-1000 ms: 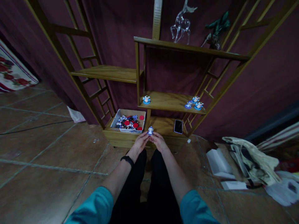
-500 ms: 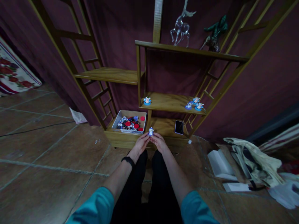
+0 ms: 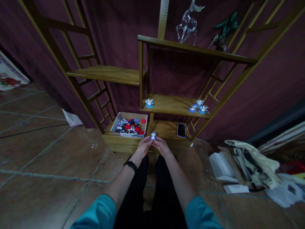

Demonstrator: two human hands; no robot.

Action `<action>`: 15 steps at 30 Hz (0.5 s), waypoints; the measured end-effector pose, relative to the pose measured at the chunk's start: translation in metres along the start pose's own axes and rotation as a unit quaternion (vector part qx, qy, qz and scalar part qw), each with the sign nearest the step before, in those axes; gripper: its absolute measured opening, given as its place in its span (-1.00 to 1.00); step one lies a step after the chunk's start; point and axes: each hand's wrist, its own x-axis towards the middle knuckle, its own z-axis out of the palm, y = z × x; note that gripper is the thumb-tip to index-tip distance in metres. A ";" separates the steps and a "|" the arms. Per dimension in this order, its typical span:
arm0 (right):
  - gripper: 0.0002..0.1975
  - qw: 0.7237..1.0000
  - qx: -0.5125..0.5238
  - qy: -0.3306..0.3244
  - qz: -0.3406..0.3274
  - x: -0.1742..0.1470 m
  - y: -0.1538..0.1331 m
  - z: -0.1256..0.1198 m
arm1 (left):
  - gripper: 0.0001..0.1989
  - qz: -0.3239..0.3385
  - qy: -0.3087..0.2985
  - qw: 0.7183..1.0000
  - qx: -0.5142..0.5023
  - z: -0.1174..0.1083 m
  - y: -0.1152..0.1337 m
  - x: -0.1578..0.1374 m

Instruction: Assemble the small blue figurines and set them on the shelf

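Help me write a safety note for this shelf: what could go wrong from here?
The small white-and-purple figurine, held between the left hand and right hand, might slip. The rightmost small blue-and-white figurine stands near the front edge of the brown wooden shelf; a bump could tip it. The dark rectangular phone lies lower, so a falling figurine could strike it.

A transparent deer figurine (image 3: 190, 24) on a brown wooden shelf (image 3: 197, 48), maroon drapes (image 3: 119, 38) and brown square floor tiles (image 3: 47, 198) suggest a home.

View shifted slightly, less floral cloth (image 3: 10, 76) showing
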 end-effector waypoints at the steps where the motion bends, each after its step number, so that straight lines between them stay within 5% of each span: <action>1: -0.70 1.000 0.003 0.002 -0.001 0.000 0.000 -0.001 | -0.60 0.002 0.000 1.000 0.000 0.000 -0.001 0.000; 15: -0.73 0.996 0.076 -0.024 -0.032 0.006 0.006 -0.008 | -0.59 0.017 0.002 1.000 0.006 0.001 -0.003 0.001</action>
